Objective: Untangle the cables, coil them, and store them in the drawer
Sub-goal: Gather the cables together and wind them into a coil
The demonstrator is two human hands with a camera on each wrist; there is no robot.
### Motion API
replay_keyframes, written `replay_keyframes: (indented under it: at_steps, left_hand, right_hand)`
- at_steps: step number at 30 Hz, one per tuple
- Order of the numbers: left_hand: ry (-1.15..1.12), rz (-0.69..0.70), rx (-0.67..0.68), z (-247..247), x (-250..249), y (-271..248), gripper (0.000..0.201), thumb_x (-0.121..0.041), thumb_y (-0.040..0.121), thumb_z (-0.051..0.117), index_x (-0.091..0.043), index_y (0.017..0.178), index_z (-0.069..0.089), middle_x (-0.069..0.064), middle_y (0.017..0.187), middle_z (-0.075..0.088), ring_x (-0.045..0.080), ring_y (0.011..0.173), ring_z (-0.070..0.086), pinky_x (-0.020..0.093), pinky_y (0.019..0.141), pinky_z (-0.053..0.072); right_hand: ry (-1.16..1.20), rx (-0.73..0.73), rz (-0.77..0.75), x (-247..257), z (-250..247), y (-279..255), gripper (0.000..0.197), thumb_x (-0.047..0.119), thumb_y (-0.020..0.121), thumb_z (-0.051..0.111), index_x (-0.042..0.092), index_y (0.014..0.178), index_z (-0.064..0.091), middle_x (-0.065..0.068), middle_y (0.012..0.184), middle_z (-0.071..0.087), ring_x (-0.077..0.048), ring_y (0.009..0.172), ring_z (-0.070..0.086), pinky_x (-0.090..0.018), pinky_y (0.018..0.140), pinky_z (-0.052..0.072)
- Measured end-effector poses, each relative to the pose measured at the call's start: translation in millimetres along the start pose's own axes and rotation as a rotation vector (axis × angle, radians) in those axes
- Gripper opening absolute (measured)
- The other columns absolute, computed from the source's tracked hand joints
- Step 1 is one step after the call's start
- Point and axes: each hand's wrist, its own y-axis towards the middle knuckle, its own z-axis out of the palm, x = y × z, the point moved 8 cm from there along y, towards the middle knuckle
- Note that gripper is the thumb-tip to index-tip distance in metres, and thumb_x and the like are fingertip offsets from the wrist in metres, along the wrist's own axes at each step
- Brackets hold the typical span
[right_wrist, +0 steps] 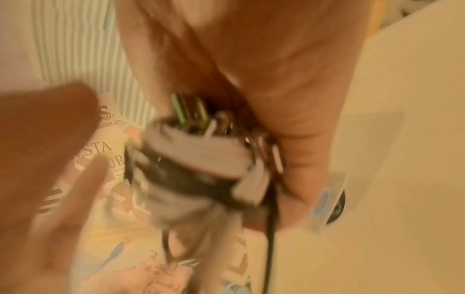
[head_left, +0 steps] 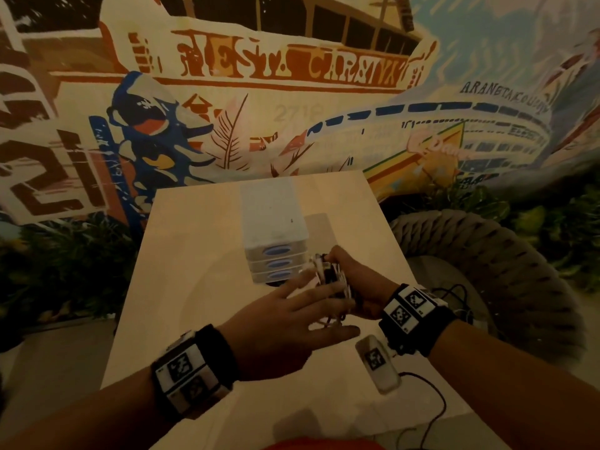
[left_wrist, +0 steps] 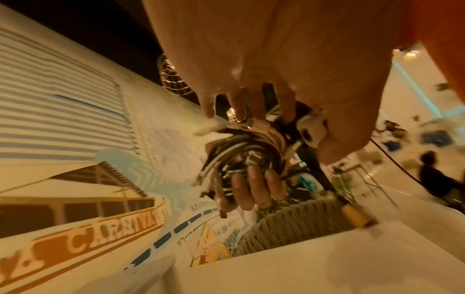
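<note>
Cables point(head_left: 329, 277), black and white, sit coiled in a rough upright ring; my right hand point(head_left: 354, 280) clamps them, my left hand point(head_left: 285, 323) splayed loose alongside.

The head camera is looking forward and down from above the bench point(head_left: 201, 287), taking in both hands at the frame's lower centre and the painted wall point(head_left: 292, 92) across the top. The left wrist camera is sitting very near the left hand point(left_wrist: 289, 59), facing along it toward the cable bundle point(left_wrist: 239, 159) at centre frame. The right wrist camera is pressing close, blurred, on the same cable bundle point(right_wrist: 196, 165). All three views are sharing the bundle; the wall and bench are also appearing in each.
</note>
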Motion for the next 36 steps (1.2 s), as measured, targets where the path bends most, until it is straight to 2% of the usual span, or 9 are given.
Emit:
replay_keyframes:
  at_steps: [5, 9, 14, 21, 24, 26, 29, 33, 36]
  left_hand:
    - [-0.680, -0.621, -0.343, 1, 69, -40, 0.077, -0.066, 0.082, 0.068, -0.033, 0.147, 0.043, -0.008, 0.145, 0.048, 0.009, 0.135, 0.046, 0.039, 0.107, 0.046]
    - [-1.449, -1.036, -0.183, 78, 65, -40, 0.112, -0.085, 0.051, 0.077, -0.047, 0.147, 0.031, -0.010, 0.142, 0.052, 0.009, 0.124, 0.057, 0.041, 0.106, 0.049]
    - [-1.800, -1.037, -0.160, 97, 49, -10, 0.084, -0.046, 0.075, 0.087, -0.023, 0.142, 0.043, 0.008, 0.102, 0.072, 0.027, 0.081, 0.067, 0.047, 0.075, 0.056]
    - [-2.028, -0.942, -0.163, 92, 45, -6, 0.047, -0.025, 0.083, 0.079, -0.017, 0.127, 0.063, 0.020, 0.126, 0.067, 0.038, 0.117, 0.065, 0.059, 0.095, 0.054]
    - [-2.020, -0.892, -0.214, 92, 50, -3, 0.049, -0.007, 0.085, 0.077, -0.015, 0.129, 0.060, 0.018, 0.125, 0.067, 0.037, 0.115, 0.066, 0.052, 0.094, 0.056]
    - [-1.955, -0.865, -0.271, 92, 55, -4, 0.047, 0.000, 0.084, 0.076, -0.010, 0.128, 0.060, 0.019, 0.116, 0.069, 0.035, 0.104, 0.068, 0.044, 0.086, 0.058]
    - [-1.871, -0.868, -0.372, 89, 59, -5, 0.032, -0.010, 0.083, 0.079, -0.009, 0.112, 0.066, 0.011, 0.093, 0.071, 0.026, 0.086, 0.068, 0.034, 0.076, 0.055]
    - [-1.786, -0.921, -0.504, 91, 63, -8, 0.028, -0.028, 0.075, 0.077, -0.015, 0.100, 0.072, 0.021, 0.088, 0.070, 0.044, 0.081, 0.066, 0.057, 0.074, 0.055]
    - [-1.801, -0.920, -0.595, 85, 68, -6, 0.020, -0.025, 0.075, 0.074, -0.015, 0.092, 0.072, 0.023, 0.086, 0.067, 0.045, 0.080, 0.062, 0.060, 0.075, 0.052]
  right_hand:
    - [0.009, -0.163, -0.081, 10, -19, -4, 0.052, 0.053, 0.102, 0.043, 0.009, 0.083, 0.062, -0.011, 0.066, 0.063, -0.026, 0.055, 0.060, -0.033, 0.059, 0.053]
    - [-0.101, -0.172, -0.176, 19, -7, -3, 0.050, 0.052, 0.103, 0.042, 0.008, 0.101, 0.066, -0.015, 0.082, 0.067, -0.028, 0.065, 0.064, -0.039, 0.072, 0.051]
    - [-0.086, -0.033, -0.298, 24, 25, -6, 0.035, 0.033, 0.108, 0.036, 0.023, 0.102, 0.069, -0.002, 0.087, 0.077, -0.017, 0.079, 0.074, -0.035, 0.071, 0.059]
    - [-0.326, -0.104, -0.433, 22, 36, -5, 0.042, 0.044, 0.094, 0.054, 0.006, 0.111, 0.054, -0.022, 0.101, 0.065, -0.030, 0.094, 0.068, -0.045, 0.085, 0.057]
    - [-0.308, -0.049, -0.451, 21, 41, -4, 0.020, 0.026, 0.105, 0.044, 0.010, 0.111, 0.054, -0.006, 0.093, 0.066, -0.018, 0.090, 0.067, -0.031, 0.077, 0.057]
    - [-0.496, -0.083, -0.543, 32, 42, -8, 0.026, 0.039, 0.101, 0.044, 0.021, 0.116, 0.056, 0.003, 0.105, 0.067, -0.020, 0.104, 0.065, -0.041, 0.092, 0.054]
    - [-0.887, -0.098, -0.584, 43, 46, -13, 0.052, 0.055, 0.099, 0.040, 0.033, 0.146, 0.039, 0.001, 0.157, 0.037, -0.015, 0.145, 0.034, -0.048, 0.121, 0.025]
    - [-0.687, 0.132, -0.526, 53, 61, -27, 0.025, 0.038, 0.106, 0.044, 0.048, 0.129, 0.039, 0.025, 0.138, 0.045, 0.022, 0.125, 0.042, -0.011, 0.108, 0.036]
    - [-0.679, 0.104, -0.507, 44, 46, -20, 0.083, 0.080, 0.085, 0.047, 0.038, 0.155, 0.030, 0.012, 0.158, 0.038, -0.003, 0.144, 0.036, -0.037, 0.121, 0.032]
